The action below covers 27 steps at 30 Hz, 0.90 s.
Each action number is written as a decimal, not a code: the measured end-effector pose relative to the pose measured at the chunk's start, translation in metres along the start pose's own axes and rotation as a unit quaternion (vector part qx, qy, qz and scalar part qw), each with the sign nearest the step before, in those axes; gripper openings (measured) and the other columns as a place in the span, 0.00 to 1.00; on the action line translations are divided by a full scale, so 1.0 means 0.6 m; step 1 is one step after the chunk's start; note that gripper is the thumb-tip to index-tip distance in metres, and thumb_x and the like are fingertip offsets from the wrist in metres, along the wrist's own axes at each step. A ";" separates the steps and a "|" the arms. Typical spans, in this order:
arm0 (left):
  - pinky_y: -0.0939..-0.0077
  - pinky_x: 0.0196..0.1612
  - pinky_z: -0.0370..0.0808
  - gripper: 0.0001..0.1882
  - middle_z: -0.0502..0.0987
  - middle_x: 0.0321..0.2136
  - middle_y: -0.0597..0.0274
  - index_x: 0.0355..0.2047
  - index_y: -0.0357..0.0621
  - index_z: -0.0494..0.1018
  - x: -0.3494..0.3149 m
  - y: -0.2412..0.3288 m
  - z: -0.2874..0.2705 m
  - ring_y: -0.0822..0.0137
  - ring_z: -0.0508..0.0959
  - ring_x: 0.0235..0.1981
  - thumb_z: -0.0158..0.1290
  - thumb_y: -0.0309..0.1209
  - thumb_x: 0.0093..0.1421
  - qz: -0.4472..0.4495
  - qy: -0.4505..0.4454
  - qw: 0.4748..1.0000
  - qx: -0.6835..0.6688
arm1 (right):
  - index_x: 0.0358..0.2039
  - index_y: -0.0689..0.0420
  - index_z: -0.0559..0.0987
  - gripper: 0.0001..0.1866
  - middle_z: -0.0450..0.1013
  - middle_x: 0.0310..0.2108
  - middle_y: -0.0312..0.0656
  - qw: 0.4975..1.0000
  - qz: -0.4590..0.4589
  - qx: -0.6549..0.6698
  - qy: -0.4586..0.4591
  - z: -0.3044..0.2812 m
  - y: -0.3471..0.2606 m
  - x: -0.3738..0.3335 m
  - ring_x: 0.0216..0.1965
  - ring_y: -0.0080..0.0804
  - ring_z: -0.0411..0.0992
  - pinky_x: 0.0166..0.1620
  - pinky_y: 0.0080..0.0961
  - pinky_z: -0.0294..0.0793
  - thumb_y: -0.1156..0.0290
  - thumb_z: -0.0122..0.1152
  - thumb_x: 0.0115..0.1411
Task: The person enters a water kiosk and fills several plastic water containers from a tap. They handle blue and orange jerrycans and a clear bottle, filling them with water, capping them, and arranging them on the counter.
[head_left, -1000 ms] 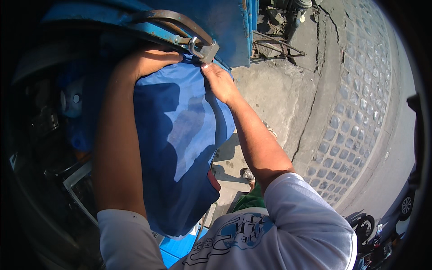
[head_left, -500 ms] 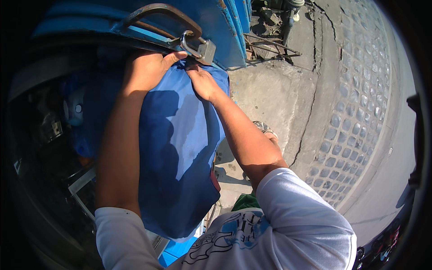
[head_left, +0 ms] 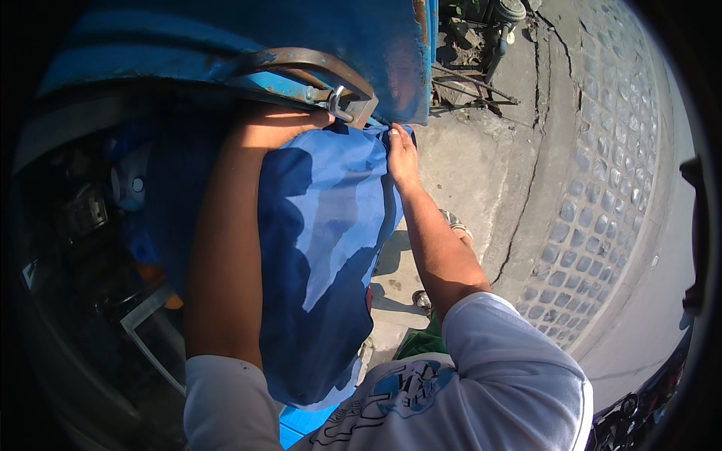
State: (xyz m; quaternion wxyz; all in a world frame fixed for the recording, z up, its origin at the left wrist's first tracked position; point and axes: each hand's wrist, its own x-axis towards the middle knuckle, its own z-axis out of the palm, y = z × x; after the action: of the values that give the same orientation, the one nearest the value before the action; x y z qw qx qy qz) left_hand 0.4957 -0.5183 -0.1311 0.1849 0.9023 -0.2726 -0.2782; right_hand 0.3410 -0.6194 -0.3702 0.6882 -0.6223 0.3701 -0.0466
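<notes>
Both hands hold a blue cloth [head_left: 323, 225] up at its top edge; the cloth hangs down in front of the person, from the metal rim above to about waist level, its left part in shadow and its right part lit by the sun, with loose folds running down it.

The left hand [head_left: 274, 124] lies at the cloth's upper left corner, fingers stretched to the right along the top edge, just under a rusty metal bar [head_left: 301, 64]; its grip is closed on the cloth, though the fingertips are partly hidden by a small metal clasp [head_left: 336, 101] that hangs from the bar; whether the fingers touch the clasp I cannot tell.

The right hand [head_left: 402, 154] pinches the cloth's upper right corner, fingers pointing up, thumb side against the fabric; its grip is narrow, holding the cloth's edge; the hand sits just below the lower corner of a blue metal body [head_left: 353, 37], whose paint is worn and scratched.

Both forearms are bare; white sleeves [head_left: 511, 361] cover the upper arms, and the shirt has a blue print at the chest.

To the right, a cracked concrete pavement [head_left: 481, 165] runs beside a strip of cobbles [head_left: 609, 150]; a sandalled foot [head_left: 455, 224] shows on the concrete, beside the right forearm; some dark pipes [head_left: 481, 75] lie at the top by the blue body.

To the left, the view is dark; a pale round object [head_left: 131, 180] and a light frame [head_left: 147, 331] are dimly seen there, too shadowed to tell further.
</notes>
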 end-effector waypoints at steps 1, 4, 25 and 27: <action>0.66 0.54 0.71 0.28 0.76 0.48 0.57 0.49 0.46 0.74 0.004 -0.015 0.002 0.59 0.74 0.50 0.65 0.44 0.50 0.011 -0.016 1.000 0.006 | 0.56 0.63 0.70 0.25 0.66 0.56 0.55 0.998 0.044 -0.030 -0.030 0.010 0.027 0.017 0.59 0.50 0.63 0.61 0.37 0.59 0.59 0.41 0.66; 0.65 0.54 0.71 0.27 0.75 0.49 0.58 0.50 0.47 0.73 0.006 0.027 -0.009 0.58 0.74 0.51 0.63 0.44 0.52 -0.006 -0.042 0.998 0.054 | 0.58 0.62 0.68 0.26 0.65 0.58 0.54 0.989 0.120 -0.007 -0.084 0.048 0.067 0.059 0.60 0.46 0.61 0.62 0.34 0.57 0.59 0.42 0.65; 0.66 0.53 0.72 0.41 0.76 0.47 0.47 0.53 0.40 0.71 -0.100 0.126 -0.021 0.51 0.77 0.48 0.65 0.52 0.43 -0.136 0.050 0.980 0.136 | 0.50 0.64 0.75 0.28 0.72 0.50 0.57 1.000 0.030 -0.001 -0.008 0.071 0.072 0.042 0.55 0.49 0.68 0.58 0.35 0.63 0.52 0.45 0.63; 0.67 0.52 0.72 0.39 0.78 0.45 0.46 0.52 0.37 0.72 -0.102 0.112 -0.003 0.55 0.78 0.47 0.66 0.50 0.44 -0.159 0.091 0.970 0.161 | 0.51 0.64 0.73 0.28 0.71 0.50 0.59 0.992 0.092 -0.043 -0.076 0.066 0.041 0.050 0.55 0.51 0.68 0.58 0.35 0.63 0.53 0.45 0.63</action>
State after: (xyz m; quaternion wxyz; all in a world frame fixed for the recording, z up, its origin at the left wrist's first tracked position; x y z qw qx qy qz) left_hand 0.4279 -0.5343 -0.0725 0.0149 0.9735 -0.1486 -0.1733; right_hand 0.3755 -0.5969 -0.4078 0.6882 -0.6164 0.3742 0.0800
